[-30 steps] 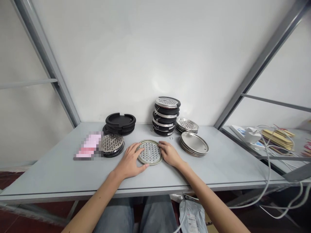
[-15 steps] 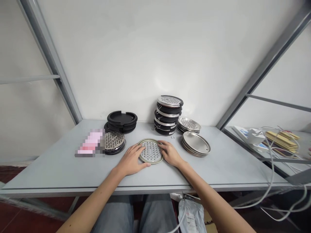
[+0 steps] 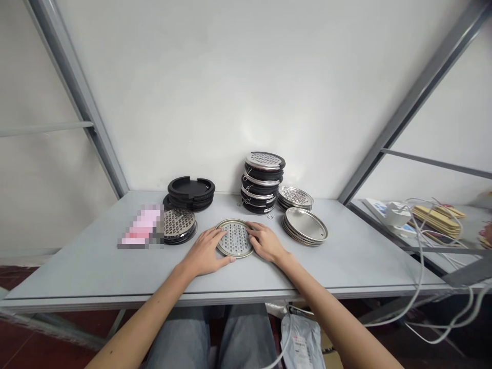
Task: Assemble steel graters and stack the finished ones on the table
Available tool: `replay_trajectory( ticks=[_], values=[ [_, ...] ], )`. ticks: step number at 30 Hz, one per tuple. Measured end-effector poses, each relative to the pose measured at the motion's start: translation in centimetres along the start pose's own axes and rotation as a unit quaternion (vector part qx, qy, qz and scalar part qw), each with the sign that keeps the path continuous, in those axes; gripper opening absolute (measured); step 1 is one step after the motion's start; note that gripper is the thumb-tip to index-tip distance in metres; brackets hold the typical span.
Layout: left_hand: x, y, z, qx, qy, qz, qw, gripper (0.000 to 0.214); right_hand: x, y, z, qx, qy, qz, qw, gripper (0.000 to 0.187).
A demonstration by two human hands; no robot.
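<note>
A round metal grater plate [image 3: 236, 240] with a raised rim lies flat on the grey table in front of me. My left hand [image 3: 207, 251] holds its left edge, fingertips over the rim and thumb apart along the near side. At the right edge, my right hand [image 3: 267, 243] grips the rim with bent fingers. Left of it is a stack of perforated grater plates [image 3: 179, 223]. Metal discs with plain tops [image 3: 306, 225] are piled on the right, in front of more grater plates [image 3: 295, 197].
Black notched rings [image 3: 191, 189] are stacked at the back left. A tall pile of black-and-silver grater sets [image 3: 264, 179] with wire loops stands near the wall. A small metal ring [image 3: 269, 217] lies before it. White cables [image 3: 421, 266] hang at the right.
The whole view has shifted slightly. Both hands stay on the grater plate's rim; the right fingers look slightly more bent.
</note>
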State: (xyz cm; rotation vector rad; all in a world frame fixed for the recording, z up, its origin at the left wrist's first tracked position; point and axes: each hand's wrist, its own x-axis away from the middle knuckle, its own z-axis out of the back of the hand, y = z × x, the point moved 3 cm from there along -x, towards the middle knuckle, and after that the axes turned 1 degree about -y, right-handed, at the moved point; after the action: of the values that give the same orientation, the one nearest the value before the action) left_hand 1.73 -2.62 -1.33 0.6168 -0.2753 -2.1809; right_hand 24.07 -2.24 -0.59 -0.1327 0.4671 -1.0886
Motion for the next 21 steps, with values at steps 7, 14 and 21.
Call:
replay_trajectory(
  ticks=[7,14,21],
  values=[
    [0.0,0.0,0.2,0.01,-0.022,0.002,1.0,0.078,0.6,-0.1,1.1,-0.016,0.079,-0.03,0.996,0.037],
    [0.1,0.4,0.8,0.016,-0.048,0.014,0.999,0.074,-0.8,7.6,9.8,0.087,0.247,-0.138,0.955,0.031],
    [0.1,0.4,0.7,0.018,-0.044,0.011,0.999,0.073,-1.3,13.9,10.7,0.191,0.07,-0.23,0.952,0.031]
  ],
)
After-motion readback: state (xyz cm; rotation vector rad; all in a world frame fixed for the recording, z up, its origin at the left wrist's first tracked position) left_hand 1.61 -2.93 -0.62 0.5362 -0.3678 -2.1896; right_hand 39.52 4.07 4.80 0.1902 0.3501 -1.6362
